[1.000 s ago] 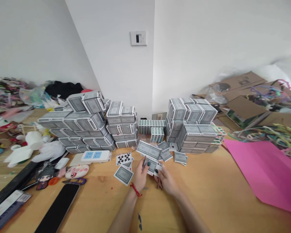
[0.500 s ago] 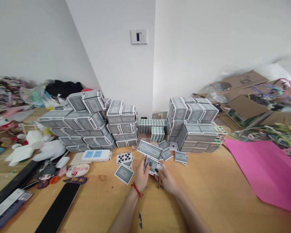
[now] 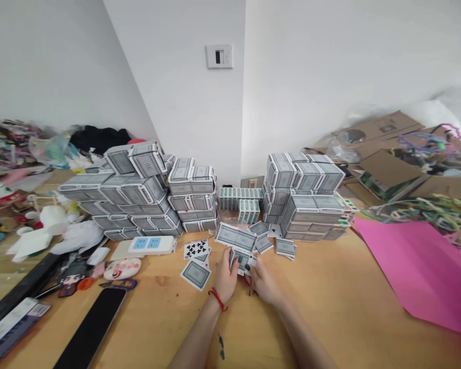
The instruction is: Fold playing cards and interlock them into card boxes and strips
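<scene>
My left hand [image 3: 226, 279], with a red string on the wrist, and my right hand [image 3: 264, 283] meet over the wooden table [image 3: 322, 307]. Together they grip a small bunch of playing cards [image 3: 241, 259] with grey-green patterned backs. Loose cards lie just beyond my fingers: one face-down card [image 3: 196, 274] to the left, a face-up clubs card [image 3: 196, 249], and several face-down ones [image 3: 236, 237] ahead. Behind them rise two big piles of boxed card decks [image 3: 138, 197], with the right pile [image 3: 307, 200] near the wall corner.
A black phone [image 3: 90, 333] lies at the near left, beside a white power strip [image 3: 148, 246] and small toys [image 3: 121, 268]. Pink paper [image 3: 418, 271] covers the right side, with cardboard boxes [image 3: 388, 164] and coloured pipe cleaners [image 3: 438, 205] behind. Clutter fills the far left.
My hands have shifted slightly on the bunch of cards, still holding them in the same spot. Nothing else on the table has moved.
</scene>
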Available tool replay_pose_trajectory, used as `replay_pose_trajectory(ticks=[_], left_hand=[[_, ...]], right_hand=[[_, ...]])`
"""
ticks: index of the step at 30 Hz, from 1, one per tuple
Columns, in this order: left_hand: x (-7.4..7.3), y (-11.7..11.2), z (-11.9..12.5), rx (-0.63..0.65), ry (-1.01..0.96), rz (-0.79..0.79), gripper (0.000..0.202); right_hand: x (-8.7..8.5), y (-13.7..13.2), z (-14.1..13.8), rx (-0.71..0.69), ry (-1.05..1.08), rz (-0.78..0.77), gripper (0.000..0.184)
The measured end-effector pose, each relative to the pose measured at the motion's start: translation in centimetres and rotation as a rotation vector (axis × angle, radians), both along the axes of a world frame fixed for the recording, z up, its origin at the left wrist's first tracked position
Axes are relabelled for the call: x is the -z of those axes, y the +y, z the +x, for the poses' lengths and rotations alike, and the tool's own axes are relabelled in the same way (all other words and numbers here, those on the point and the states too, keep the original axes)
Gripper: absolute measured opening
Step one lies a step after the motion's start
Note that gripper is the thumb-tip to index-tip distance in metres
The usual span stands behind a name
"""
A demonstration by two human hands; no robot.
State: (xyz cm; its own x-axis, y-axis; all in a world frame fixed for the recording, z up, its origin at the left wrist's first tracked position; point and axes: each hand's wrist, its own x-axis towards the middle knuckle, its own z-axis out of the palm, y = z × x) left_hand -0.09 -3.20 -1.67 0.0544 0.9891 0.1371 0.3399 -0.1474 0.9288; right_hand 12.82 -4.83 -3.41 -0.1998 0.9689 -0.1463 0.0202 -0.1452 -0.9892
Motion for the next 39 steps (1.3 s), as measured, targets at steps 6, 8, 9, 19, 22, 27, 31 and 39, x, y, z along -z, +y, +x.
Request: replay_pose_trajectory(ticks=[6,8,9,19,22,27,31,39], left_hand=[[-0.2,-0.1,0.1,0.014,0.006,0.005,0.027],[-0.1,-0.1,0.1,-0.001,0.009,0.002,0.029],[-0.1,-0.1,0.2,-0.011,0.002,0.002,0.028],[-0.5,-0.5,-0.2,-0.087,-0.155,-0.054,0.022],[-0.4,-0.6,-0.1,-0.042,-0.164,-0.042,0.023],[0.3,-0.6,0.2,-0.098,-0.043,0.015,0.022],[0.5,-0.6,0.1,-0.094,0.034,0.028,0.022],[0.2,-0.8,0.3,-0.071,0.076,0.074,0.028]], right_hand=[[-0.5,0.0,0.1,0.019,-0.016,-0.002,0.031],[-0.4,-0.1,0.0,0.029,-0.016,0.000,0.030],[-0.4,-0.1,-0.1,0.034,-0.009,0.002,0.028],[-0.3,0.1,0.2,0.250,-0.105,0.179,0.030],[0.1,0.0,0.1,0.391,-0.266,0.265,0.030],[0.6,-0.6,-1.0,0.400,-0.352,0.321,0.034],[0.3,-1.2,-2.0,0.298,-0.377,0.288,0.040],[0.8,-1.7,-3.3,0.262,-0.418,0.325,0.070]])
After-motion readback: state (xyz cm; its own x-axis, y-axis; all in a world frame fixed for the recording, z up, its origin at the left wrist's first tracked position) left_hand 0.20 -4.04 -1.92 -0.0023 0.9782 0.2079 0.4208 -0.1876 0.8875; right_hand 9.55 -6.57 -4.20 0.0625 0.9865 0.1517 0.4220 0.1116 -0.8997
